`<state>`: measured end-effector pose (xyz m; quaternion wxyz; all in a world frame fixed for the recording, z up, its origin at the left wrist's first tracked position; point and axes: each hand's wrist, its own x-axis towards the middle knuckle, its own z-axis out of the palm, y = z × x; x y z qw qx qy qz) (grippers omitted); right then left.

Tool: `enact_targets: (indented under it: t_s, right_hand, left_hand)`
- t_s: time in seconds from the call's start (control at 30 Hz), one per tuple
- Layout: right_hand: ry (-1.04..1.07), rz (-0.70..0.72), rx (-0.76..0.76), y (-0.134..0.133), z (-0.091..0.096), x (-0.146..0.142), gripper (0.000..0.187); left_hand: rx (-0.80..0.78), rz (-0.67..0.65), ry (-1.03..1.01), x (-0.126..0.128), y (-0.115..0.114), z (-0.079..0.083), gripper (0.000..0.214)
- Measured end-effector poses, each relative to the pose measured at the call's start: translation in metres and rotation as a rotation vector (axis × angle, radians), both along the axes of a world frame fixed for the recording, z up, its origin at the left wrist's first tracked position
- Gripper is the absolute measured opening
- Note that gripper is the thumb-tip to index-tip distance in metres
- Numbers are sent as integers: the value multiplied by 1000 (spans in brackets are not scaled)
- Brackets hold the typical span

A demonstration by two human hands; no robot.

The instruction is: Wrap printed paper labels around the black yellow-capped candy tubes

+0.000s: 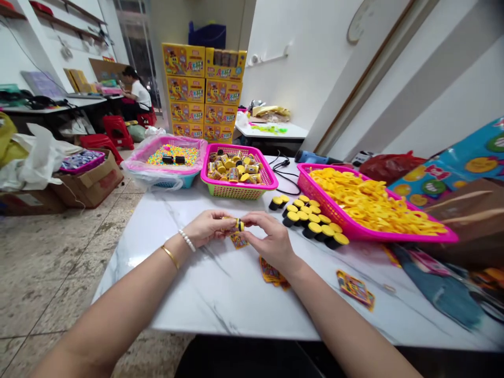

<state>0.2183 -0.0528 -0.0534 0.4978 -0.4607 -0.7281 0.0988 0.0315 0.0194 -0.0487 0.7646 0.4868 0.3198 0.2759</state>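
Note:
Over the white marble table (220,294), my left hand (207,227) and my right hand (268,239) meet on one small black cylinder with a yellow cap (238,226). Both hands pinch it between fingertips. A printed sticker label (238,241) hangs just below it, touching the cylinder. A small stack of more labels (271,274) lies under my right wrist. Several black cylinders with yellow caps (311,220) stand in rows just right of my hands.
A pink tray of yellow rings (370,205) sits at the right. A pink and green basket of wrapped pieces (236,170) and a tub of coloured beads (171,157) stand behind. One loose label (355,288) lies near the front. A person (137,97) sits far back left.

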Motion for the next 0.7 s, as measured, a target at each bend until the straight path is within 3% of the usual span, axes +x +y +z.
enact_targets:
  t_s: [0.3,0.5,0.57,0.7]
  right_hand:
    - [189,-31,-141,-4,-1,-6,15]
    - [652,-5,-615,0,-5,-11,29]
    - [724,12,-642,4,-5,-10,33]
    - [721,47,-583,8,-6,-1,35]
  left_hand:
    - [231,14,-20,7,-11,7,35]
    - [479,81,80,9,-13,5,28]
    - [435,78,84,9,-11,3,35]
    - [181,56,8,7,-4,-4,46]
